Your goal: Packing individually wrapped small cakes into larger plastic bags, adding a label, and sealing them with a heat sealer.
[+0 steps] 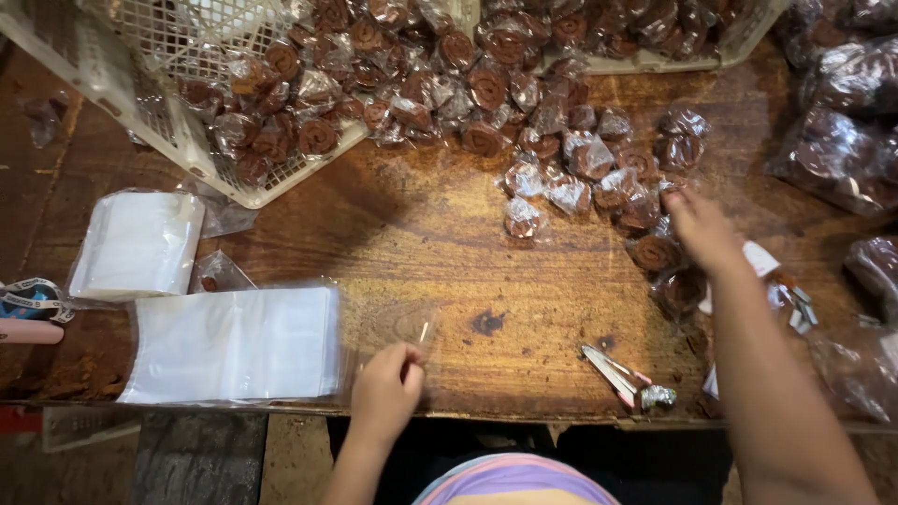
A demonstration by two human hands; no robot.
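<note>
My left hand (387,385) is at the near edge of the wooden table (440,234), pinching the corner of a clear plastic bag (398,329) that lies flat next to a stack of clear bags (238,343). My right hand (702,229) reaches out to the right and touches the heap of brown spiral sweets in clear wrappers (599,173); its fingertips are on one wrapped sweet, and I cannot tell whether they grip it.
A white lattice basket (178,131) at the back left spills wrapped sweets; a second basket (655,58) sits at the back. Filled bags (842,131) lie at the right. A second stack of bags (140,243), a stapler (622,379) and a tape roll (28,297) lie near.
</note>
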